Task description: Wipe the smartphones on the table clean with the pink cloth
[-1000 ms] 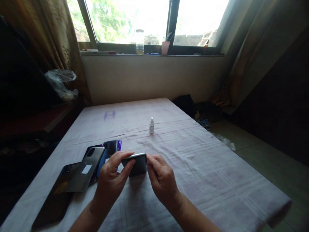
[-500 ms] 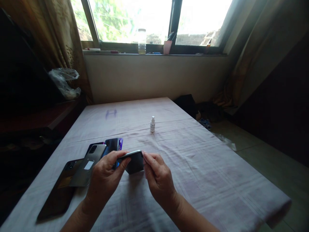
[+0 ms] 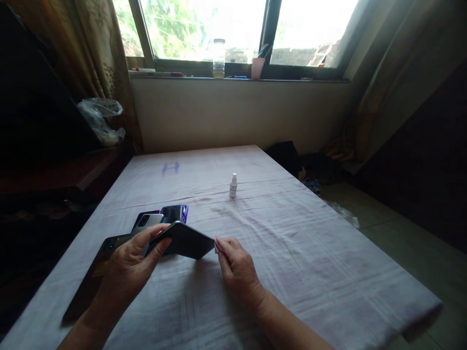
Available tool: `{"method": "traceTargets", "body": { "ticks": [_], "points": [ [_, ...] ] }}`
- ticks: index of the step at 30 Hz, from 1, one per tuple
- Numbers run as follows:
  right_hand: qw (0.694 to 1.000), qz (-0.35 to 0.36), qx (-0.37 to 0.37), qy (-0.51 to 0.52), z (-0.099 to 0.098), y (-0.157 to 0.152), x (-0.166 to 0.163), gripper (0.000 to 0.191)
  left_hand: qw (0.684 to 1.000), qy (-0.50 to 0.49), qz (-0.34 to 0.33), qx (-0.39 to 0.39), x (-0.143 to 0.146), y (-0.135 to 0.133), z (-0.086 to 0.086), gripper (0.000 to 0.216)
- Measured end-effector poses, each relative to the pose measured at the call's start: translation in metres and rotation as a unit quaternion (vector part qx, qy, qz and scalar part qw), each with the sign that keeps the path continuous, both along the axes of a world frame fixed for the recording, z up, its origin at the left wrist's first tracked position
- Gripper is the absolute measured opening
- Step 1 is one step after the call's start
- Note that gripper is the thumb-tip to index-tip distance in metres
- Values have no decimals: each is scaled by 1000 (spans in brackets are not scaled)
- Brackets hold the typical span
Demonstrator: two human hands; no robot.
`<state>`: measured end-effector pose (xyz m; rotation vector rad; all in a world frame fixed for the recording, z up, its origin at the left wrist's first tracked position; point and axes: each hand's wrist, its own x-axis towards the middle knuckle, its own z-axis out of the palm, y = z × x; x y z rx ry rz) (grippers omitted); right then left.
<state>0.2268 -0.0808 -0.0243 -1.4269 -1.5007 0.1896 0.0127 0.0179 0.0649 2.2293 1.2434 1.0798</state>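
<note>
My left hand point(image 3: 133, 262) grips a dark phone point(image 3: 189, 240) by its left end, thumb on the near face and fingers behind. The phone is tilted above the table. At its right corner, my right hand point(image 3: 239, 267) is closed in a pinch around a small pinkish cloth point(image 3: 216, 244), mostly hidden by the fingers. Left of and behind my left hand lie several other phones: a large dark one point(image 3: 91, 282), a silver one point(image 3: 150, 221) and a dark blue one point(image 3: 172, 213) with a purple edge beside it. A white dropper bottle point(image 3: 233, 186) stands upright farther back.
A pale checked cloth covers the table point(image 3: 310, 257). On the windowsill are a jar point(image 3: 219, 61) and a pink cup point(image 3: 257, 68). A clear plastic bag point(image 3: 102, 121) sits on dark furniture at the left. Dark items point(image 3: 282, 155) lie beyond the table's right edge.
My left hand has moved left with the phone and turned it, so more of its dark face shows. My right hand stays near its right end. The view has shifted slightly.
</note>
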Motion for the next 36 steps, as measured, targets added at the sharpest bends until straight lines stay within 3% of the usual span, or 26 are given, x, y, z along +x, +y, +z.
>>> {"method": "traceTargets", "body": {
  "ticks": [7, 12, 18, 21, 30, 36],
  "points": [
    [1000, -14, 9, -7, 1, 5, 7, 34, 997, 70, -25, -36, -20, 5, -10, 55],
    [999, -36, 12, 5, 3, 6, 20, 34, 998, 45, -22, -36, -18, -6, -32, 43],
    [998, -56, 9, 17, 9, 2, 36, 27, 994, 99, -44, -22, -2, -18, -58, 21],
    [998, -58, 12, 14, 11, -1, 42, 25, 991, 110, -70, 9, 4, -21, -66, 24],
    [997, -74, 5, 17, 8, -8, 47, 21, 984, 130, -119, 40, 18, -28, -59, 30],
    [997, -72, -22, 9, 1, -14, 48, 22, 982, 144, -107, 61, 28, -29, -58, 33]
  ]
}}
